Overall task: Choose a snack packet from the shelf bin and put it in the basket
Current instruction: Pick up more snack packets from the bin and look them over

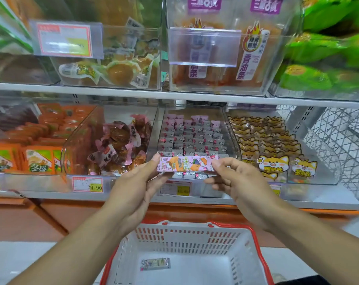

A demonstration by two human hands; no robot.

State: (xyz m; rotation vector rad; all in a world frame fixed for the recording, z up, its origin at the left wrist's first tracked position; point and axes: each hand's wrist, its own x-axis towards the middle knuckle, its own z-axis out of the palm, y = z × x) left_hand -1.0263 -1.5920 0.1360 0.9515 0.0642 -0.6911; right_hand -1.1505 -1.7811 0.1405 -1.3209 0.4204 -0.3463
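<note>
A long pink and orange snack packet point(187, 163) is held level between both hands, in front of the clear shelf bin point(154, 136) full of like pink packets. My left hand point(136, 186) pinches its left end and my right hand point(234, 177) pinches its right end. Below, on the floor, stands a white basket with a red rim point(254, 241). One small packet point(155, 263) lies flat on the basket's bottom.
Neighbouring clear bins hold brown wrapped snacks point(117, 145), orange packets point(38, 157) and yellow fox packets point(273, 153). An upper shelf carries more bins and green bags point(326, 48). A wire rack point(339, 145) stands at the right. Price tags point(87, 184) line the shelf edge.
</note>
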